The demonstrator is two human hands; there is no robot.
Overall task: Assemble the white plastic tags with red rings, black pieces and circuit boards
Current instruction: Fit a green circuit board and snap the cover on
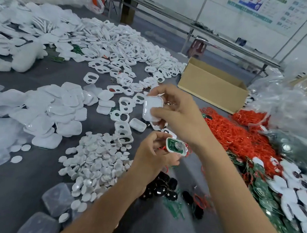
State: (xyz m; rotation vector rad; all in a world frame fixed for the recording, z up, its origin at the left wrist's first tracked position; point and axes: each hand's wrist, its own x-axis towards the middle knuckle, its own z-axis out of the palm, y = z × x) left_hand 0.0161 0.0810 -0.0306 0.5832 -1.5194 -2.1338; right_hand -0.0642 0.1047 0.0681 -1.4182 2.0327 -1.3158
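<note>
On the grey table [26, 188] a heap of white covers [54, 109] lay at the left, a drift of white discs [96, 159] beside it. The left hand [154, 151] pinched a white tag shell [176, 146] with a green circuit board seated inside. Just above it, the right hand [178, 111] gripped a plain white cover [152, 109] by its edges. Black pieces [162, 186] lay below the wrists, and red rings [238, 133] were piled further right.

Clear plastic bag [292, 113] right of the cardboard box [212, 84] is a blur, cut by the edge — poster [266, 8] behind the box unreadable, white heap [10, 23] far left of it smeared.
</note>
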